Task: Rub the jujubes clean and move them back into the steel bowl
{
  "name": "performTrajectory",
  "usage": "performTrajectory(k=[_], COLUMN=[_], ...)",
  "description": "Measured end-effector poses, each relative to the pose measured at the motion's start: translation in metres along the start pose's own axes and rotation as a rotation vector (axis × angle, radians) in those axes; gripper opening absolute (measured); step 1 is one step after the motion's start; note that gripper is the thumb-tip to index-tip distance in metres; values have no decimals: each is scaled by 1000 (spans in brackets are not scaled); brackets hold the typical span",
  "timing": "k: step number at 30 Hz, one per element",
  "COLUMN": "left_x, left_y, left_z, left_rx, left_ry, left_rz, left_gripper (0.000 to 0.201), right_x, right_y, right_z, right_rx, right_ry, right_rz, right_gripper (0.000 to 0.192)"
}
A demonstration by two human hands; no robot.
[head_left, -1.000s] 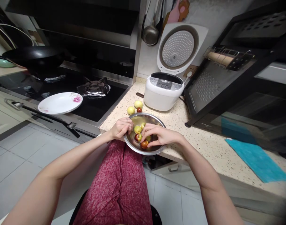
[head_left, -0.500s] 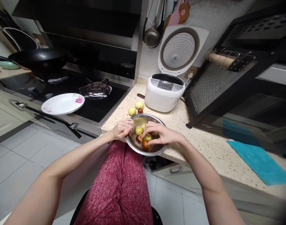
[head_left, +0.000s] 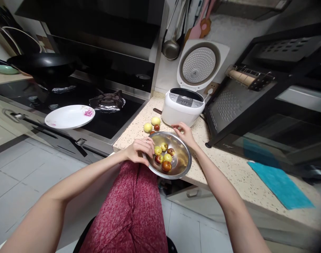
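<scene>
A steel bowl (head_left: 185,165) sits at the counter's front edge, tilted a little toward me. Several fresh jujubes (head_left: 166,166), some yellow-green and some reddish brown, lie inside it. My left hand (head_left: 142,150) grips the bowl's left rim, thumb low on the outside and fingers over the edge. Behind the bowl's far right rim is my right hand (head_left: 184,134), with its fingers apart and nothing visible in them. Beyond the bowl, yellow-green jujubes (head_left: 148,127) and a red jujube (head_left: 156,127) rest on the counter, and another red one is partly hidden by the rim.
A white rice cooker (head_left: 183,107) with its lid raised stands just behind the bowl. A flowered white plate (head_left: 68,117) lies on the stove, with a black wok (head_left: 44,63) behind. To the right are a black oven (head_left: 268,133) and a blue cloth (head_left: 281,184).
My right hand has left the jujubes in the bowl and moved up past its far rim. The bowl has shifted slightly right and tilted; another red jujube shows behind it.
</scene>
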State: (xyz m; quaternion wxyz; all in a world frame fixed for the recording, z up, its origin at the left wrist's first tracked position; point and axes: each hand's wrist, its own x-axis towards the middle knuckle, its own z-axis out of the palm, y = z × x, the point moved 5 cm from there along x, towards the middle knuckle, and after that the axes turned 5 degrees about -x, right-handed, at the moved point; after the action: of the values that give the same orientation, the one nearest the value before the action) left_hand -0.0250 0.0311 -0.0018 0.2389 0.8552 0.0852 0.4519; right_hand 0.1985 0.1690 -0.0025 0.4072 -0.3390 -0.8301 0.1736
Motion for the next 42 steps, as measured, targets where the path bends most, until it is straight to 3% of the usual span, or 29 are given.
performTrajectory(k=[3,5,7,12,21,26,31,38,42], left_x=[-2,-7,-11,-11,-11,-11,-12,-7,-6], left_y=[-12,-22,-30,-43,-48,-47,-46,-37,-31], left_z=[-19,-31,-36,-29,-16,-15,-16,-20,-25], left_rx=[9,53,91,205,214,225,223,233,244], left_ry=[319,537,632,449,196,172,151,192,313], left_rz=[-167,-328,-440,-483,-422,-434,-492,-493,-507], left_gripper=[52,45,35,27,39,37,34,24,29], right_x=[0,2,3,8,13,9,7,15,17], right_y=[7,7,5,-3,-12,-20,-23,-12,-35], right_z=[19,32,42,59,65,63,51,7,-17], right_rx=[-25,-47,-68,-123,-171,-227,-183,-143,-33], right_ry=[-81,-135,-176,-209,-163,-140,-101,78,102], right_rz=[-11,-38,-61,-111,-144,-123,-71,-30,-69], right_gripper=[30,36,41,43,24,16,20,21,21])
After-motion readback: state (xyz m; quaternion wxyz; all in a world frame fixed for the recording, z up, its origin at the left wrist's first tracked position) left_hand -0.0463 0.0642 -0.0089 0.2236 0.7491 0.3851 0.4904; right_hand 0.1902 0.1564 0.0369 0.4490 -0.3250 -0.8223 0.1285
